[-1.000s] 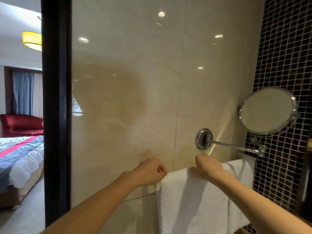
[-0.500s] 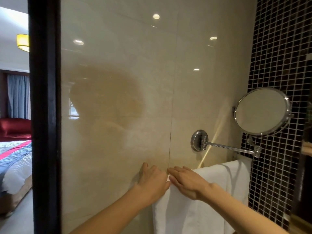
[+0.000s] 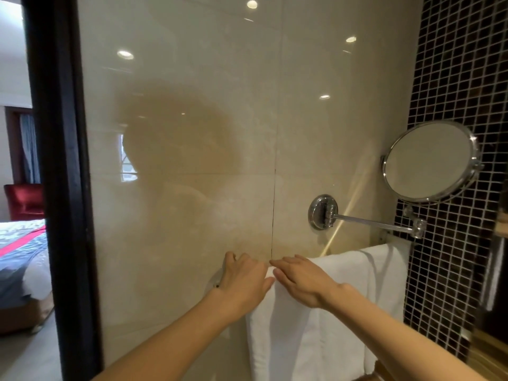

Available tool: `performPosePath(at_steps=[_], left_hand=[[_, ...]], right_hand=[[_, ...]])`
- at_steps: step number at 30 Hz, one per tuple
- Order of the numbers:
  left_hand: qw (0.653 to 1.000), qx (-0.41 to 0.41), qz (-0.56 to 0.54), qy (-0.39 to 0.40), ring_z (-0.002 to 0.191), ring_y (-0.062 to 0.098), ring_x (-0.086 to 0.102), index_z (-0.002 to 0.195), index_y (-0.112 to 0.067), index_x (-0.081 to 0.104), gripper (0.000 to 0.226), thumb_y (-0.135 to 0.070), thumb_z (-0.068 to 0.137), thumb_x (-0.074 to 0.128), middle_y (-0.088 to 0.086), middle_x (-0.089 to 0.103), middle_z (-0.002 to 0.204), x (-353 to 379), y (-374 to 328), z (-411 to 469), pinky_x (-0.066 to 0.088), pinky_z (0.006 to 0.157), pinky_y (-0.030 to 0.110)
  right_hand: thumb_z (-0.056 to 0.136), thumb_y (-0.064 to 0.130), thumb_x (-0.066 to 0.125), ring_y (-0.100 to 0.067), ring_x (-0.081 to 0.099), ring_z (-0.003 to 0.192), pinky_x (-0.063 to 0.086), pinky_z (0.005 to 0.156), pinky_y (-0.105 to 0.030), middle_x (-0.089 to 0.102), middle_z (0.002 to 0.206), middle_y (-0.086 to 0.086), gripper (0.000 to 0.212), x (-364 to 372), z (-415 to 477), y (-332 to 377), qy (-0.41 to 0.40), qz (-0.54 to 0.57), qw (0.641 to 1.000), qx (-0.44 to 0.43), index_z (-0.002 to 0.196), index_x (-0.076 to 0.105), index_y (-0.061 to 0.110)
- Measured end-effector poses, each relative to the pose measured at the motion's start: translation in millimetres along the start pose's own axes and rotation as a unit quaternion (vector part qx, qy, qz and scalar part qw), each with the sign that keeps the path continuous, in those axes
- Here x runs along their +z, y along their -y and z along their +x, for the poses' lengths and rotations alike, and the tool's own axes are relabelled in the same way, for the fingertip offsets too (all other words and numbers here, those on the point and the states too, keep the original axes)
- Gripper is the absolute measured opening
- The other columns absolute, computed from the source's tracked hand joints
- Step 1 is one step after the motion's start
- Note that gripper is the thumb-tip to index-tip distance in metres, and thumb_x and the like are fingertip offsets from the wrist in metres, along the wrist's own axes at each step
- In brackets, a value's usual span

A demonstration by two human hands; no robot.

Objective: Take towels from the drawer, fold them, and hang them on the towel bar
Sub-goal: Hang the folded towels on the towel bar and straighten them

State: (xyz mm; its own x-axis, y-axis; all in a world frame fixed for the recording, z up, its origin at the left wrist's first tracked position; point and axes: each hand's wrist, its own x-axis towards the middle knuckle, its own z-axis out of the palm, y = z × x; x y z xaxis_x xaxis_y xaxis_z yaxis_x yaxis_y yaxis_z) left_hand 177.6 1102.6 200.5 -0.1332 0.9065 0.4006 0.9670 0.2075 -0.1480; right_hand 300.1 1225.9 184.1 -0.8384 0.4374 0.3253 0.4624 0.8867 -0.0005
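A folded white towel hangs over the towel bar on the beige tiled wall. The bar itself is hidden under the cloth; only its chrome mount shows at the left end. My left hand rests at the towel's top left edge, thumb up against the wall and fingers touching the cloth. My right hand lies flat on the towel's top fold, its straight fingers pointing left and almost meeting the left hand. A second white towel hangs to the right, partly behind the first.
A round chrome mirror on a swing arm sticks out from the wall above the towels. Dark mosaic tiles cover the right wall. A black door frame stands at left, with a bed beyond.
My right hand slid left along the towel's top and flattened out. My left hand went from a fist at the towel's corner to fingers laid on its edge. The hands now nearly touch.
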Motion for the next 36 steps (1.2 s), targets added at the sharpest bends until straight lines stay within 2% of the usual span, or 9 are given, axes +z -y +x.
performPosePath(at_steps=[3,9,14,16,18,20,25,31,36], left_hand=[[0.998,-0.003,-0.03,-0.047,0.11,0.023,0.049,0.107,-0.022,0.059,0.033,-0.043,0.096,0.037,0.002,0.063,0.112,1,-3,-12,0.029,0.092,0.04],[0.981,-0.01,-0.109,-0.161,0.114,0.022,0.047,0.115,-0.025,0.061,0.03,-0.034,0.089,0.05,-0.003,0.062,0.117,3,0,-43,0.024,0.087,0.034],[0.936,-0.017,-0.251,-0.244,0.097,0.03,0.057,0.105,-0.012,0.067,0.023,-0.017,0.084,0.059,0.009,0.065,0.104,15,0,-80,0.04,0.08,0.037],[0.911,-0.019,-0.313,-0.268,0.086,0.022,0.058,0.102,-0.012,0.067,0.018,-0.016,0.086,0.059,0.006,0.065,0.099,27,2,-94,0.044,0.074,0.029],[0.89,-0.028,-0.36,-0.279,0.075,0.009,0.053,0.098,-0.014,0.065,0.013,-0.016,0.086,0.059,-0.002,0.061,0.092,41,3,-104,0.035,0.066,0.008],[0.868,-0.045,-0.403,-0.286,0.068,0.002,0.05,0.095,-0.016,0.064,0.01,-0.016,0.085,0.06,-0.008,0.058,0.086,59,4,-110,0.035,0.06,0.007],[0.837,-0.126,-0.48,-0.23,0.068,0.008,0.053,0.099,-0.016,0.063,0.015,-0.017,0.084,0.064,-0.008,0.054,0.09,122,-7,-128,0.044,0.064,0.024],[0.822,-0.208,-0.526,-0.063,0.107,0.01,0.048,0.127,-0.021,0.048,0.062,-0.045,0.075,0.071,-0.004,0.04,0.124,206,-17,-129,0.038,0.087,0.025],[0.824,-0.221,-0.521,-0.003,0.126,0.021,0.039,0.118,-0.019,0.059,0.06,-0.044,0.068,0.079,-0.002,0.033,0.137,262,-30,-123,0.031,0.108,0.035]], right_hand=[[0.103,0.038,0.026,-0.024,0.046,0.127,0.025,0.11,-0.037,0.053,0.14,-0.007,0.047,-1,-4,6,-0.008,0.004,1.0,0.014,0.144,0.04,0.02],[0.102,0.033,0.036,-0.025,0.046,0.128,0.027,0.106,-0.037,0.054,0.138,-0.01,0.043,-13,-11,23,-0.022,0.022,0.999,0.02,0.141,0.045,0.018],[0.099,0.028,0.042,-0.031,0.053,0.124,0.04,0.103,-0.039,0.058,0.136,-0.011,0.04,-18,-16,41,-0.02,0.058,0.996,0.059,0.135,0.053,0.015],[0.097,0.026,0.045,-0.032,0.055,0.12,0.043,0.101,-0.043,0.059,0.134,-0.012,0.038,-16,-20,48,-0.026,0.063,0.995,0.078,0.133,0.055,0.015],[0.095,0.026,0.048,-0.034,0.055,0.117,0.044,0.098,-0.042,0.059,0.13,-0.014,0.037,-11,-24,52,-0.042,0.057,0.994,0.088,0.129,0.057,0.013],[0.094,0.028,0.05,-0.033,0.053,0.119,0.04,0.098,-0.038,0.057,0.133,-0.013,0.04,-5,-26,54,-0.052,0.049,0.993,0.099,0.131,0.055,0.015],[0.094,0.033,0.045,-0.033,0.053,0.114,0.039,0.09,-0.036,0.059,0.128,-0.012,0.036,1,-23,53,-0.077,0.035,0.991,0.103,0.123,0.059,0.017],[0.096,0.031,0.042,-0.035,0.054,0.109,0.042,0.089,-0.04,0.061,0.122,-0.015,0.034,0,-24,51,-0.085,0.037,0.992,0.086,0.117,0.06,0.01],[0.091,0.033,0.04,-0.032,0.056,0.1,0.036,0.074,-0.031,0.063,0.114,-0.012,0.034,2,-22,48,-0.096,0.036,0.991,0.083,0.11,0.061,0.013]])
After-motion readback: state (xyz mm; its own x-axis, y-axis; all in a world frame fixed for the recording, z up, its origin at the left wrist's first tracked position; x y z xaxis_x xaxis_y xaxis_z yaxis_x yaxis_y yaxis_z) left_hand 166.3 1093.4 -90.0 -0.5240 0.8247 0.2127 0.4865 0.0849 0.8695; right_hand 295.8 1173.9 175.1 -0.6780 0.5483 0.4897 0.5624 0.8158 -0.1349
